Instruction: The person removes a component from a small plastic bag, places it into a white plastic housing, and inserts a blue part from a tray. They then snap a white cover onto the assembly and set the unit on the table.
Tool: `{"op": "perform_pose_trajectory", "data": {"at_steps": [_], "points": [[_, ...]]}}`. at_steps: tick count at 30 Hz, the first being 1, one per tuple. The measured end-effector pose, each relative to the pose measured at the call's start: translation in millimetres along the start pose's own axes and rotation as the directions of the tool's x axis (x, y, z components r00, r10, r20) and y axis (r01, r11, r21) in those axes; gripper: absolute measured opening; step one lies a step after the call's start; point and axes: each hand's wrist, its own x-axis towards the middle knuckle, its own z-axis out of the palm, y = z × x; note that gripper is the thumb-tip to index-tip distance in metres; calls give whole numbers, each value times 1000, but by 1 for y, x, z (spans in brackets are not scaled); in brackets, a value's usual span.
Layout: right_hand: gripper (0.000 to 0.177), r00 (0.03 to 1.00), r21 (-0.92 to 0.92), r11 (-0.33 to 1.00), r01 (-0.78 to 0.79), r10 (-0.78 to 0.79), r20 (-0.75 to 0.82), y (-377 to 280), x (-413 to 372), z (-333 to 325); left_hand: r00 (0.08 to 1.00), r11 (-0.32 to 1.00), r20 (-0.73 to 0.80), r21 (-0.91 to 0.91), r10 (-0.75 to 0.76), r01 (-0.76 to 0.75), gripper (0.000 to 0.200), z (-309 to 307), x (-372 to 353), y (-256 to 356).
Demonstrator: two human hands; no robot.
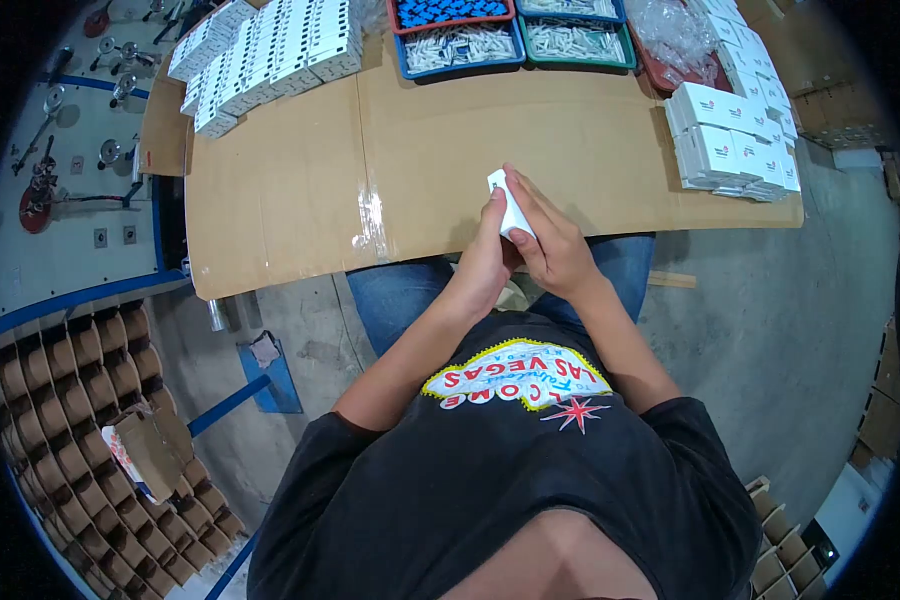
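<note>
A small white box [513,215] is held upright between my two hands, just above the front edge of the cardboard-covered table [430,180]. My left hand [482,250] presses on one side of it, thumb up along its face. From the other side, my right hand [558,245] closes round it with the fingers stretched along its edge. Parts of the box are hidden behind the fingers and palms.
Stacked white boxes stand at the back left [275,60] and at the right [735,140]. Blue [460,72] and green [580,66] trays hold many small white parts at the back. Clear plastic bags [675,35] lie beside them. A divided cardboard crate [70,400] sits lower left.
</note>
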Motion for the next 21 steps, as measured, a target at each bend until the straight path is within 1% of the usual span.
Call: {"op": "perform_pose_trajectory", "data": {"at_steps": [7,13,15,21], "points": [[52,999,-29,999,42,-42,-26,3,-3,2,999,999,-38,32,24,-23,60,6,-4,-4],[49,998,12,999,33,-33,-47,4,-4,3,996,999,-72,27,47,-45,61,6,-1,-10],[48,998,38,999,27,-24,-61,4,-5,4,992,998,-117,42,55,-50,60,6,0,-13],[48,996,86,996,20,-12,-92,7,-8,6,995,997,-77,51,58,-54,61,2,3,-18]]}}
